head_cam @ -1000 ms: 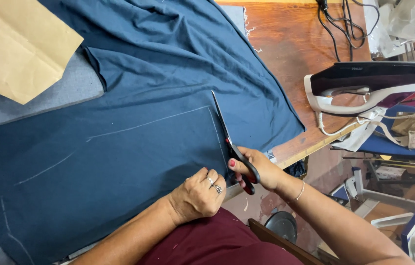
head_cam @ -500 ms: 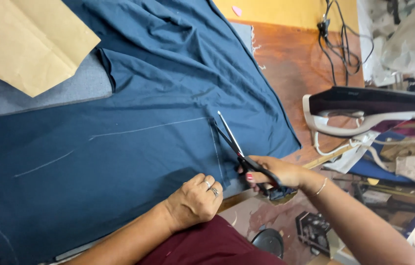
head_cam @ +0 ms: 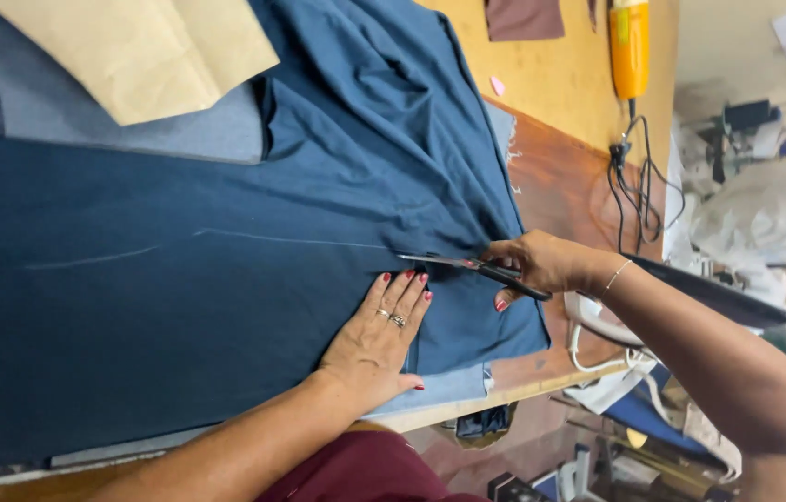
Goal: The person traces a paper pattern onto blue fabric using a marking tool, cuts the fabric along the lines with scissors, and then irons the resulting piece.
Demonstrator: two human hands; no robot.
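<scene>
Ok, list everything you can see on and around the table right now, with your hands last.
blue fabric: one, dark blue, spread over the table, chalk lines on it
paper pattern piece: one, tan, top left, lying on the grey-blue cloth
grey-blue cloth: one, under the pattern piece
scissors: one, black handles, blades at the chalk line
wooden table: one, brown, bare part right of the fabric
yellow tool: one, top right, black cable below it
left hand: flat on the fabric, rings, red nails
right hand: gripping the scissors, bracelet on the wrist
</scene>
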